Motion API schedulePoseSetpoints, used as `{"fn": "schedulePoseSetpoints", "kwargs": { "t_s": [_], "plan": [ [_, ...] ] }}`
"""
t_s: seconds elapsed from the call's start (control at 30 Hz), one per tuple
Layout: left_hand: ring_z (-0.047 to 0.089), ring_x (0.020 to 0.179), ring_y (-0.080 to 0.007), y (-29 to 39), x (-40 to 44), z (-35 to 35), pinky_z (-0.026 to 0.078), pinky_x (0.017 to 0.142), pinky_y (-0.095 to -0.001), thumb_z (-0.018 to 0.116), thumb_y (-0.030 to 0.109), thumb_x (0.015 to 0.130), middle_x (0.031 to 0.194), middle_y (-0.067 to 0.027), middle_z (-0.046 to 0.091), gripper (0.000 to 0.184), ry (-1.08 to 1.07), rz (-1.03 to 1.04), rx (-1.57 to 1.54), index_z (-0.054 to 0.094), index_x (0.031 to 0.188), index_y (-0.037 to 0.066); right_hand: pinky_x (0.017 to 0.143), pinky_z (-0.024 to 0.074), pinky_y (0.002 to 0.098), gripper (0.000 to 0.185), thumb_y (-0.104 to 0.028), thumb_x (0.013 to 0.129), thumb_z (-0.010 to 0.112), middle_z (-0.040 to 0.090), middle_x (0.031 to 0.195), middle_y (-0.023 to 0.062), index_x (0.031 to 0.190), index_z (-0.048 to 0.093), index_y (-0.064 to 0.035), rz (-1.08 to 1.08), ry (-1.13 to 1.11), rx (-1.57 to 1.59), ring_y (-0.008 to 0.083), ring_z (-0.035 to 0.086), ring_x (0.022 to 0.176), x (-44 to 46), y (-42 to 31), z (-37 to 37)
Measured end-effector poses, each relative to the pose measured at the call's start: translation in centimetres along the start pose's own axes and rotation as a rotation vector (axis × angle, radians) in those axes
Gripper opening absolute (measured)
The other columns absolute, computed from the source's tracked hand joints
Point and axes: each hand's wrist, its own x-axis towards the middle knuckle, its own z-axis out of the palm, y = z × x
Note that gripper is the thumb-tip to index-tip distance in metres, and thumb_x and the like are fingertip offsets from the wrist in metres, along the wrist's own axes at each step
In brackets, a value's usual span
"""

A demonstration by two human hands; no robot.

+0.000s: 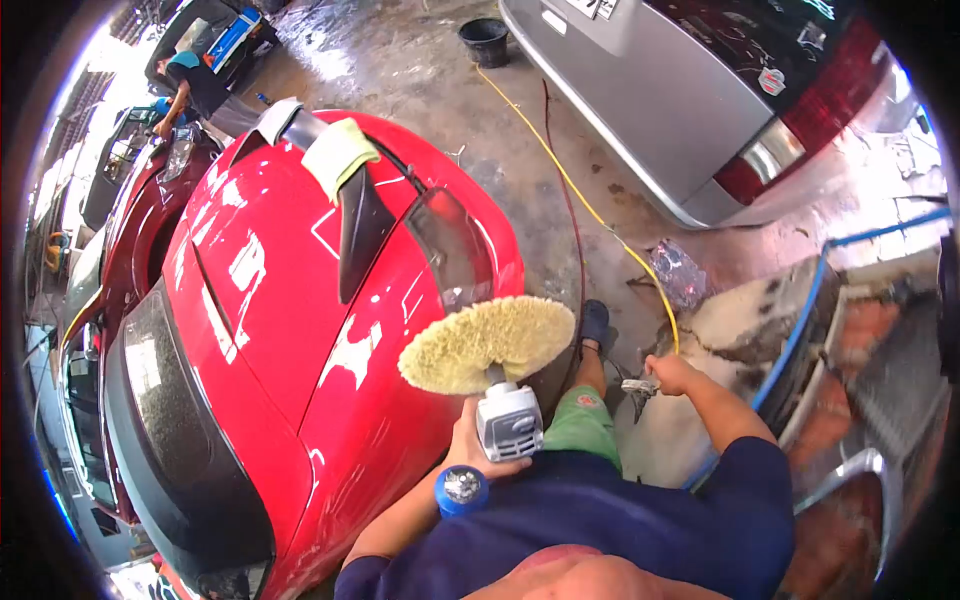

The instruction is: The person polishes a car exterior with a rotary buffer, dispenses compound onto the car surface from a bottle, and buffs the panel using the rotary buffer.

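Observation:
My left hand (468, 440) is wrapped round a polisher (508, 420) with a pale grey head and a blue rear end. Its round yellowish wool pad (490, 343) is turned upward, near the headlight of a red car (270, 260). To the right, my right hand (672, 373) is closed on a small metallic air gun (638, 387), and a yellow hose (600, 222) runs up from that hand. The gun's nozzle points left, apart from the pad. A yellow-green cloth (340, 155) lies over the car's black trim.
A silver vehicle (640, 110) stands at the upper right, and a black bucket (484, 42) sits on the floor. A blue hose (800, 320) and a crumpled clear plastic bag (677, 272) lie to the right. Another person (205, 95) leans over a dark red car (140, 220).

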Motion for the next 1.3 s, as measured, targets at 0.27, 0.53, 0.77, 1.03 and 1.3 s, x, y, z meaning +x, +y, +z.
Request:
{"fn": "schedulePoseSetpoints", "kwargs": {
  "t_s": [0.27,0.53,0.77,1.03,1.3],
  "plan": [
    [0.070,0.118,-0.0287,-2.1,-9.1,-2.8,0.055,0.104,-0.0405,0.102,0.029,0.058,0.126,-0.0208,0.069,0.110,0.040,0.121,-0.123,0.040,0.144,-0.002,0.068,0.0542,0.0397,0.036,0.000,0.070,0.079,0.073,0.083,0.0080,0.104,0.068,-0.0029,0.125,-0.428,0.333,0.0214,0.068,0.076,-7.3,-6.8,3.6],
    [0.067,0.122,-0.0282,-1.4,-12.1,-3.7,0.052,0.108,-0.0430,0.103,0.021,0.055,0.131,-0.0179,0.065,0.114,0.108,0.096,-0.144,0.039,0.147,-0.002,0.098,0.0521,0.0521,0.026,-0.022,0.078,0.067,0.073,0.111,0.0199,0.094,0.079,-0.0038,-0.030,0.000,-0.438,0.0359,0.067,0.108,0.6,-5.7,-0.2],
    [0.070,0.115,-0.0261,-2.8,-12.6,-4.0,0.058,0.102,-0.0434,0.098,0.014,0.059,0.126,-0.0131,0.067,0.098,0.056,-0.064,-0.167,0.048,0.142,0.001,0.082,0.0536,0.0578,0.023,-0.018,0.088,0.064,0.076,0.098,0.0162,0.109,0.065,-0.0107,0.026,0.156,-0.170,0.0399,0.074,0.094,3.5,-13.2,-6.1],
    [0.071,0.110,-0.0249,-1.3,-12.6,-3.7,0.058,0.100,-0.0414,0.097,0.012,0.059,0.121,-0.0114,0.070,0.088,0.079,-0.040,-0.072,0.056,0.136,0.001,0.090,0.0504,0.0490,0.008,-0.011,0.097,0.062,0.064,0.101,0.0138,0.105,0.064,-0.0084,-0.399,0.845,-0.014,0.0380,0.064,0.107,6.7,-10.9,-7.8],
    [0.070,0.111,-0.0245,-4.5,-12.4,-4.5,0.058,0.101,-0.0412,0.097,0.010,0.060,0.124,-0.0111,0.068,0.091,0.051,0.004,-0.168,0.052,0.140,0.002,0.081,0.0539,0.0537,0.019,-0.024,0.102,0.064,0.076,0.101,0.0197,0.107,0.064,-0.0059,0.040,0.672,0.230,0.0437,0.071,0.099,-0.9,-14.0,-8.5]
  ]
}}
